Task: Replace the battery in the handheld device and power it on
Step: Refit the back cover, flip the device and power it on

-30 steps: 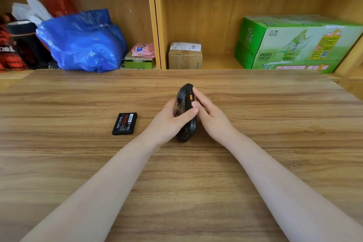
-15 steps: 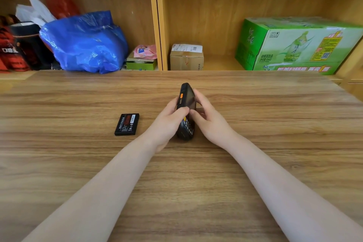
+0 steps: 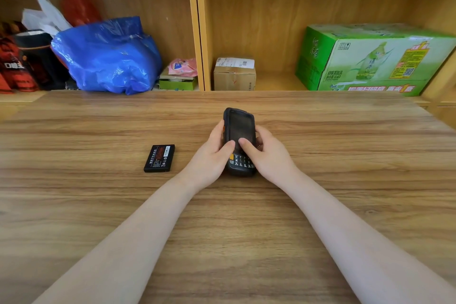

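The black handheld device (image 3: 238, 126) lies face up between my hands at the table's middle, dark screen toward the shelves and keypad toward me. My left hand (image 3: 211, 159) grips its left side, thumb lying across the lower screen. My right hand (image 3: 267, 155) grips the right side, its thumb also on the screen's lower edge. A black flat battery (image 3: 159, 158) with a red-and-white label lies flat on the wooden table (image 3: 345, 155), left of my left hand and apart from it.
Behind the table's far edge stand open wooden shelves. They hold a blue plastic bag (image 3: 108, 57), a small cardboard parcel (image 3: 234, 74), a green drinks carton (image 3: 375, 59), a small green box (image 3: 178, 82) and dark red items (image 3: 17, 66) at far left.
The device has been turned from standing on its side edge to screen up. Both thumbs now rest on its front. The battery has not moved.
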`<state>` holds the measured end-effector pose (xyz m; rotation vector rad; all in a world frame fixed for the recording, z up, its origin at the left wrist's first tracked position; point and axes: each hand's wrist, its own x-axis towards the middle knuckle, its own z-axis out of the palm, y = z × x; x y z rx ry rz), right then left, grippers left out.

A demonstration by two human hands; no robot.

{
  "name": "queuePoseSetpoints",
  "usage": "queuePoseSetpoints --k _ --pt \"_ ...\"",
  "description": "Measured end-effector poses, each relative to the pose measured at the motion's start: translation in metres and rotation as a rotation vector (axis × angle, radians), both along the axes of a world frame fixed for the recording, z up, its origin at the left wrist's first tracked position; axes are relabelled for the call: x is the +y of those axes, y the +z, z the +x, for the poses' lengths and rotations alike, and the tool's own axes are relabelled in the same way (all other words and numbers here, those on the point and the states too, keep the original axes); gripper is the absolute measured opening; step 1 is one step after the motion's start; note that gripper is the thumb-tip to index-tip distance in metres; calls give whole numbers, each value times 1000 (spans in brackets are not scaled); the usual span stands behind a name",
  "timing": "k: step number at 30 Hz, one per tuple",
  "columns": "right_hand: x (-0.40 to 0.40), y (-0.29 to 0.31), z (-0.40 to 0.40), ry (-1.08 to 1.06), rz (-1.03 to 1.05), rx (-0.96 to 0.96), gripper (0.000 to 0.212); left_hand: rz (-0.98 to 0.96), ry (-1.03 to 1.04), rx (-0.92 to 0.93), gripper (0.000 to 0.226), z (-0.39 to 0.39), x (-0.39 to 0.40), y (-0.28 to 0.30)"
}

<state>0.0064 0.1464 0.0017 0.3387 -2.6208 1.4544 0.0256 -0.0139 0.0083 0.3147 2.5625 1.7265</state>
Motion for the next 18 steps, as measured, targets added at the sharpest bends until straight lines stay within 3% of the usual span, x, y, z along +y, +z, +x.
queuePoseSetpoints --k 9,18 --pt "0 -4 -1 -20 99 53 35 -237 -5 53 32 -8 -8 -7" --pt "1 -7 -5 -90 189 22 35 -404 -170 78 86 -11 -16 -5"
